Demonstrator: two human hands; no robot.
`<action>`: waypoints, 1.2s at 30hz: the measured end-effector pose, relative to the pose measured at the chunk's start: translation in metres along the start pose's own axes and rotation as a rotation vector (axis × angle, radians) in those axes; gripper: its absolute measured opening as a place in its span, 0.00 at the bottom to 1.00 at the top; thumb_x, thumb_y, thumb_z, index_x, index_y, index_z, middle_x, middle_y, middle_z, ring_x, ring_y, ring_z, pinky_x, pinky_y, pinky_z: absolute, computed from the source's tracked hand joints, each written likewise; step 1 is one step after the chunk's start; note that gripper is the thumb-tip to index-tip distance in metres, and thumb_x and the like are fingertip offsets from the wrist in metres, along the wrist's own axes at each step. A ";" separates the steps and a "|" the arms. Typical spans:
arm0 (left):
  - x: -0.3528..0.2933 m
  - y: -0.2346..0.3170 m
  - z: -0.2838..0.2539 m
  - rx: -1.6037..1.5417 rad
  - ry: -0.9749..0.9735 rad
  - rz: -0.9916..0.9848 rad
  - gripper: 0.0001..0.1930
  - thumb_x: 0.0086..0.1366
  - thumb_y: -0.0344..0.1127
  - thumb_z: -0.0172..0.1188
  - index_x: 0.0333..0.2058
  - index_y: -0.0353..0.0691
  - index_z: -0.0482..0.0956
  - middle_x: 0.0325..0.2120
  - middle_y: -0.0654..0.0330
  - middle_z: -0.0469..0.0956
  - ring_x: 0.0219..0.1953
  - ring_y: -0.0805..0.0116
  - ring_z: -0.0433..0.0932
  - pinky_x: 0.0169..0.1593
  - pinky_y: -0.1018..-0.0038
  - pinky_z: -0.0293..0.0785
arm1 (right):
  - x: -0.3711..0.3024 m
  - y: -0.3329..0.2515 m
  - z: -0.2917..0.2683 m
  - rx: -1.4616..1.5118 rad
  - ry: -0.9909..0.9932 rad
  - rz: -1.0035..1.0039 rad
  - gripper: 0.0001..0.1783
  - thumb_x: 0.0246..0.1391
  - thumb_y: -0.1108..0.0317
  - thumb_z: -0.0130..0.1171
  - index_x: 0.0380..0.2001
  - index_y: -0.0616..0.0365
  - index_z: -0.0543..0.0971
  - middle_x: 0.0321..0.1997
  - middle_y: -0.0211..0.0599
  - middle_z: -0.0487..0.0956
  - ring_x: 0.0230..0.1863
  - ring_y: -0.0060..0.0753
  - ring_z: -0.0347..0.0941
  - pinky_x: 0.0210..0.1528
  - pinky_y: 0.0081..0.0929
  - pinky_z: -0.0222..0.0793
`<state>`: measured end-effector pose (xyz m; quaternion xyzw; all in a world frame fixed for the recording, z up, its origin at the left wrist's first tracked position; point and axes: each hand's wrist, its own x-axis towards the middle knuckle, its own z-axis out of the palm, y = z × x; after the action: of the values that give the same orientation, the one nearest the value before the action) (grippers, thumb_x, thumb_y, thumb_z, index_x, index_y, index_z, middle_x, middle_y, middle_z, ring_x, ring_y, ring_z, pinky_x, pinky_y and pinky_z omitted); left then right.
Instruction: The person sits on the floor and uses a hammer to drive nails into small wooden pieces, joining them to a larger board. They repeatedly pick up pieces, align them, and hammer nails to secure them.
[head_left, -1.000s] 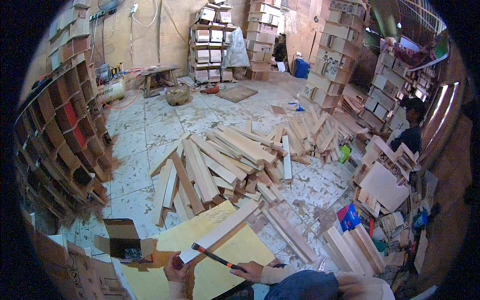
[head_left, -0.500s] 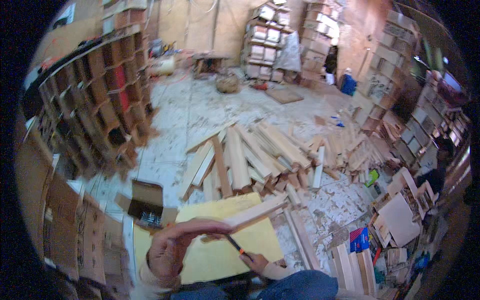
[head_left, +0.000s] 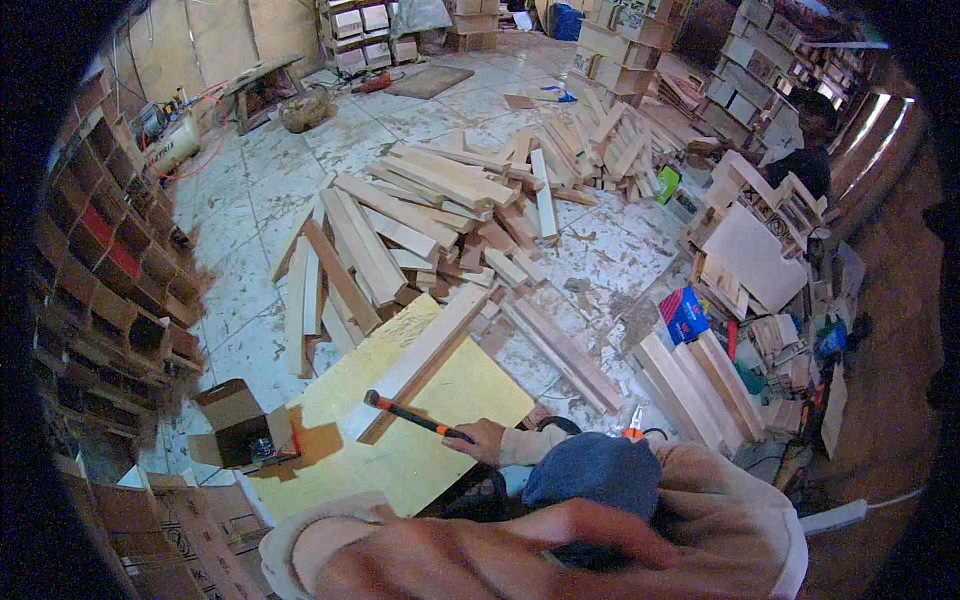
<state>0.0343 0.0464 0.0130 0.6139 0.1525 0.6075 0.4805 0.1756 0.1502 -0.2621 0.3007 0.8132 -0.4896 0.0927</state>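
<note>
Apparently hammering is in hand: the right hand (head_left: 480, 440) clasps a hammer (head_left: 410, 417) by a wooden strip (head_left: 425, 346) on a yellow board (head_left: 482, 388), what the blurred left hand (head_left: 490, 555) holds I cannot tell, and striking calls for steadying the strip.

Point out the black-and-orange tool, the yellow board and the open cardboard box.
Black-and-orange tool (head_left: 412, 415): head view, middle of the shaft.
Yellow board (head_left: 485, 388): head view, bare surface toward the right.
Open cardboard box (head_left: 228, 403): head view, far flap.
</note>
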 end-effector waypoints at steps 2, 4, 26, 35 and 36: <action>-0.003 -0.001 -0.005 0.041 0.037 0.035 0.32 0.64 0.53 0.39 0.51 0.27 0.71 0.47 0.49 0.74 0.53 0.53 0.70 0.59 0.62 0.62 | 0.002 0.003 0.001 0.034 0.019 -0.039 0.33 0.58 0.38 0.39 0.44 0.56 0.76 0.35 0.54 0.79 0.38 0.55 0.76 0.46 0.45 0.69; -0.006 -0.002 -0.010 0.086 0.080 0.073 0.30 0.64 0.51 0.40 0.51 0.28 0.71 0.47 0.49 0.74 0.53 0.54 0.70 0.58 0.62 0.62 | 0.004 0.007 0.006 0.045 0.025 -0.049 0.32 0.58 0.38 0.40 0.45 0.56 0.75 0.35 0.56 0.78 0.38 0.54 0.76 0.46 0.45 0.69; -0.260 -0.014 -0.228 0.832 1.446 -0.315 0.20 0.64 0.36 0.49 0.51 0.30 0.71 0.45 0.52 0.75 0.50 0.56 0.73 0.55 0.64 0.69 | 0.001 0.010 0.011 0.069 0.122 -0.126 0.31 0.59 0.40 0.41 0.47 0.56 0.74 0.26 0.55 0.78 0.28 0.56 0.75 0.37 0.46 0.72; -0.334 -0.043 -0.294 0.583 1.455 -0.554 0.19 0.64 0.36 0.50 0.51 0.31 0.72 0.45 0.52 0.75 0.49 0.57 0.73 0.54 0.65 0.69 | -0.006 0.001 0.003 0.027 0.083 -0.072 0.32 0.59 0.39 0.40 0.49 0.56 0.73 0.28 0.55 0.78 0.30 0.56 0.75 0.39 0.47 0.71; -0.336 -0.044 -0.299 0.569 1.454 -0.559 0.19 0.64 0.36 0.50 0.51 0.31 0.72 0.45 0.52 0.75 0.49 0.57 0.73 0.54 0.65 0.69 | -0.007 0.000 0.002 0.024 0.085 -0.071 0.32 0.59 0.39 0.40 0.49 0.57 0.73 0.28 0.55 0.78 0.31 0.56 0.75 0.39 0.47 0.71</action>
<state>-0.2876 -0.0700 -0.2825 0.1056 0.7200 0.6492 0.2215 0.1809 0.1454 -0.2602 0.2935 0.8206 -0.4890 0.0369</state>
